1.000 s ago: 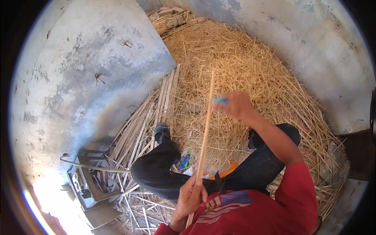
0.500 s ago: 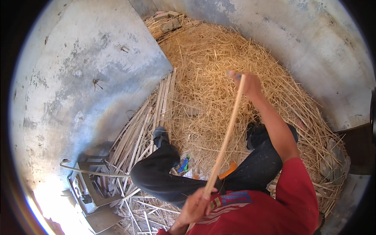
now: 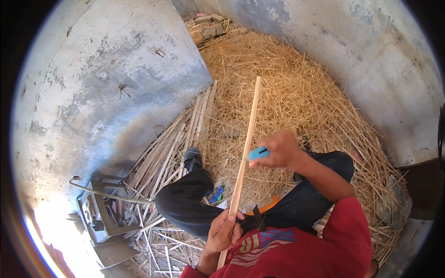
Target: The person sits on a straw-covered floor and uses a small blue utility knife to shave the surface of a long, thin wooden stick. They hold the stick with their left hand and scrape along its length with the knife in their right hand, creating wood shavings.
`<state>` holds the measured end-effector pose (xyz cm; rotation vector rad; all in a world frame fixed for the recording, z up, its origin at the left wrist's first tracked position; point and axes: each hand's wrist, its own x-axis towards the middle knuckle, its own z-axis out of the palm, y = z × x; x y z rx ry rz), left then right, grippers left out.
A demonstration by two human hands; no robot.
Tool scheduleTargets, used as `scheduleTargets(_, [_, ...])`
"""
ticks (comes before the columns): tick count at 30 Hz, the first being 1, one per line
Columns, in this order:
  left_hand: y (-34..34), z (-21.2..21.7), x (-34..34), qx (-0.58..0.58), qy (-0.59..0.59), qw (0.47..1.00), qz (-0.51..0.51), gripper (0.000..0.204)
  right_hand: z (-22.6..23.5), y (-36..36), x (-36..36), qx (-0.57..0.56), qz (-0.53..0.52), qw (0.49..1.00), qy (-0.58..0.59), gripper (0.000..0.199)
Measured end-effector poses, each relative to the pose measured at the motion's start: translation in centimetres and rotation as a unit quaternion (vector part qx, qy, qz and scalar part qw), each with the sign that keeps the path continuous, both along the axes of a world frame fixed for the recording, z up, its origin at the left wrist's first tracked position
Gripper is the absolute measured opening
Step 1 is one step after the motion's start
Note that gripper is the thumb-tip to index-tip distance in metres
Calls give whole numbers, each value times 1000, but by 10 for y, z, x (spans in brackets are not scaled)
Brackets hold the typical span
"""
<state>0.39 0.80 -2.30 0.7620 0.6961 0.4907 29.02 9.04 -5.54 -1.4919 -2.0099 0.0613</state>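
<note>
A long, pale bamboo or wood strip (image 3: 248,134) slants from my lap up over the straw, its far end free. My left hand (image 3: 225,230) is closed around its lower part, close to my red shirt. To the right of the strip, about halfway along, my right hand (image 3: 279,150) is closed on a small blue tool with a dark slot (image 3: 259,153). The tool's near end lies close beside the strip; I cannot tell whether they touch. Its exact kind is unclear, and my fingers hide part of it.
Loose straw-like shavings (image 3: 278,78) cover the floor ahead. Split strips (image 3: 162,143) lie in a pile on the left, beside a grey wall panel (image 3: 116,69). An open box-like frame (image 3: 104,217) stands lower left. An orange piece (image 3: 269,204) lies between my legs.
My right hand has come down and toward me from the strip's far end, with the blue tool now in plain sight. The strip's far end has swung left. My left hand has shifted slightly left.
</note>
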Motion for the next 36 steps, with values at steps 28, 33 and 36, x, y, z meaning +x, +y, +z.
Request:
scheduleTargets(28, [14, -11, 14, -242, -155, 958, 3, 30, -33, 17, 13, -61, -70, 996, 5, 67])
scheduleTargets(33, [11, -8, 8, -202, -116, 972, 4, 30, -23, 10, -1, 35, 38, 998, -40, 72])
scheduleTargets(36, [15, -1, 8, -183, -111, 977, -2, 31, -18, 30, 7, 73, 43, 995, -51, 73])
